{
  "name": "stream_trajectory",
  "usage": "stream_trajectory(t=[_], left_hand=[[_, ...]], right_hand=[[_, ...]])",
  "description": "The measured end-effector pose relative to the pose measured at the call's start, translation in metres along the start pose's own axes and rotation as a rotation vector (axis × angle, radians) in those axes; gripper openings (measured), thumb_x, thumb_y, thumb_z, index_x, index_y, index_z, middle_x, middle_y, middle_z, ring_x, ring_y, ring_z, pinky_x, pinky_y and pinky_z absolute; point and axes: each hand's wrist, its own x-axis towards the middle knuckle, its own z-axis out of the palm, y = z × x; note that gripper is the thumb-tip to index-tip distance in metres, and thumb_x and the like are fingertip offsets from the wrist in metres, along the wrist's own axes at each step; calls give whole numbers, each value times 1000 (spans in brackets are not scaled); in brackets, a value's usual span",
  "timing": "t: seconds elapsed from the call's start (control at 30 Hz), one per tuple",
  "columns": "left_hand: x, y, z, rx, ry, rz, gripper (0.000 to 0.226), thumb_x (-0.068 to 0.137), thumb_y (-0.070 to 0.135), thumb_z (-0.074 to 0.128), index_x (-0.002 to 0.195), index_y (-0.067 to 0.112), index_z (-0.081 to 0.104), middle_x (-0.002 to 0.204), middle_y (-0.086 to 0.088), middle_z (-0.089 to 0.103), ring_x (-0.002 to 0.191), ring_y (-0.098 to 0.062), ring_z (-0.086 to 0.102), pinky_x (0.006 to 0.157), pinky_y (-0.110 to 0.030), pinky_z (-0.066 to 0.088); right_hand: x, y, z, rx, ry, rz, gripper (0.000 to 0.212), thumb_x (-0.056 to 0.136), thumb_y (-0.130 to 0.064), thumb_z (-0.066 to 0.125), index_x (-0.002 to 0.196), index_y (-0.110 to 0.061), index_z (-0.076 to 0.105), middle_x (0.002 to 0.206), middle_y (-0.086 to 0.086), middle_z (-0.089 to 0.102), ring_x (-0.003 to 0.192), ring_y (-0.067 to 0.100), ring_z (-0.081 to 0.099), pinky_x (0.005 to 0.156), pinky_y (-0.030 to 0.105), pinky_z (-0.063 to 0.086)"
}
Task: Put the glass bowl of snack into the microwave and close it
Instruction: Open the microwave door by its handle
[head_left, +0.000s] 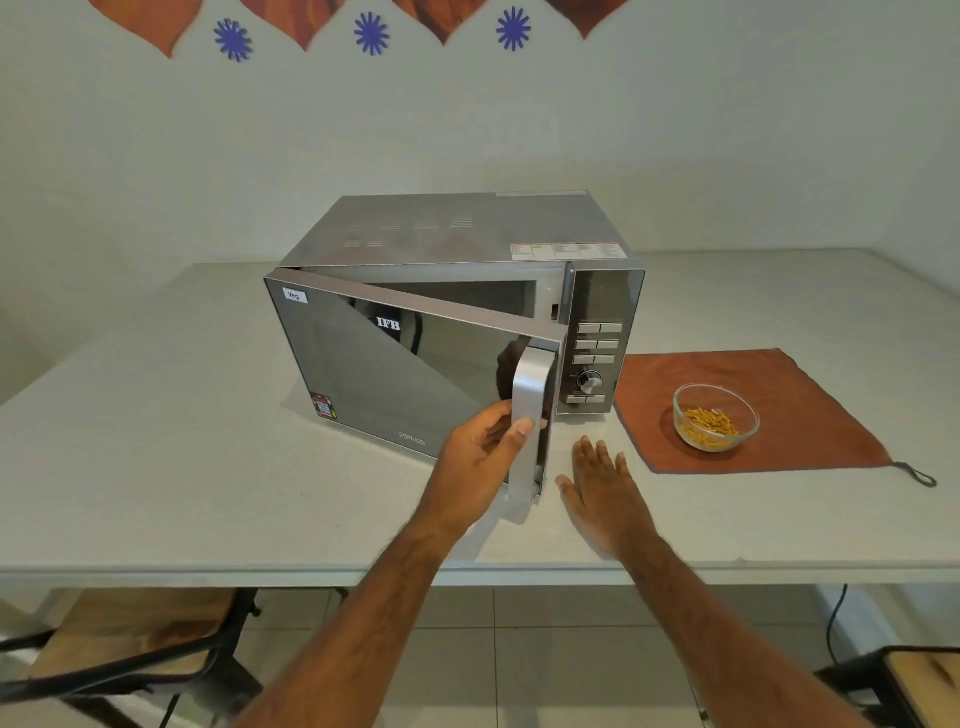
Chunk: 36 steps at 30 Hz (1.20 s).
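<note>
Pale walls with orange and blue painted shapes rise behind a light grey table (156, 441), and tiled floor shows below its front edge. On the table stands a silver microwave (467, 234), its mirrored door (395, 364) swung partly open toward the camera, hinged on the side away from the control panel (597, 343).

The left hand (480, 457) is curled around the door's vertical silver handle (530, 415): the thumb lies across the handle's front near its middle, while the other fingers wrap behind it, out of sight. The right hand (605, 493) is just beside the left, on the far side of the door's edge, with fingers spread loosely and palm facing down close over the tabletop; whether it touches the surface cannot be told. It holds nothing.

Beyond the right hand, further out to its right and a little ahead of the fingertips, a rust-brown cloth (779, 379) lies flat on the table. The glass bowl (716, 417) sits upright on that cloth, with yellowish stick-shaped snack (709, 422) in its bottom. The bowl is well apart from both hands, nearer the right one, and outside the microwave, beside its control panel.
</note>
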Motion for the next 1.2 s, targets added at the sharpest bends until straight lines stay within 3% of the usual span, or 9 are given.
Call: stream_trajectory(t=[0.1, 0.2, 0.37, 0.77, 1.03, 1.2], left_hand=[[-14, 5, -4, -1, 38, 15, 29, 95, 70, 57, 113, 50, 68, 113, 32, 76, 109, 9, 70, 78, -6, 53], [-26, 11, -11, -12, 92, 64, 55, 84, 83, 56, 112, 38, 70, 110, 17, 79, 110, -4, 73, 85, -13, 56], [-45, 24, -26, -45, 154, 135, 57, 86, 80, 58, 109, 30, 71, 106, 7, 81, 111, -16, 74, 95, -25, 58], [-102, 12, -76, -44, 275, 204, 55, 97, 71, 56, 97, 19, 72, 82, -4, 75, 84, -16, 73, 82, -12, 53], [-132, 6, -115, 9, 384, 275, 67, 103, 68, 45, 87, 7, 65, 73, -5, 64, 71, -23, 64, 70, -31, 55], [-147, 4, -139, 14, 490, 290, 65, 104, 69, 40, 83, 12, 63, 73, -5, 61, 68, -32, 61, 62, -43, 53]], right_hand=[[-1, -1, -1, -10, -4, -1, 72, 107, -52, 19, 164, -9, 10, 174, 10, 11, 161, 28, 7, 131, 47, 6], [-2, -1, -2, -15, -10, 1, 71, 107, -52, 18, 164, -10, 9, 174, 9, 9, 161, 27, 5, 131, 46, 5], [-4, -2, -5, -22, -11, -1, 70, 108, -51, 20, 164, -10, 11, 174, 9, 9, 161, 27, 6, 131, 46, 7], [-8, -4, -9, -12, -7, -13, 69, 108, -48, 21, 164, -8, 12, 174, 10, 10, 161, 27, 7, 131, 47, 8], [-9, -2, -8, -18, 2, -17, 69, 108, -49, 22, 164, -9, 13, 174, 10, 11, 161, 26, 8, 131, 47, 8], [-8, -2, -7, -25, 25, -30, 68, 108, -47, 25, 163, -7, 17, 173, 12, 16, 160, 28, 12, 131, 49, 11]])
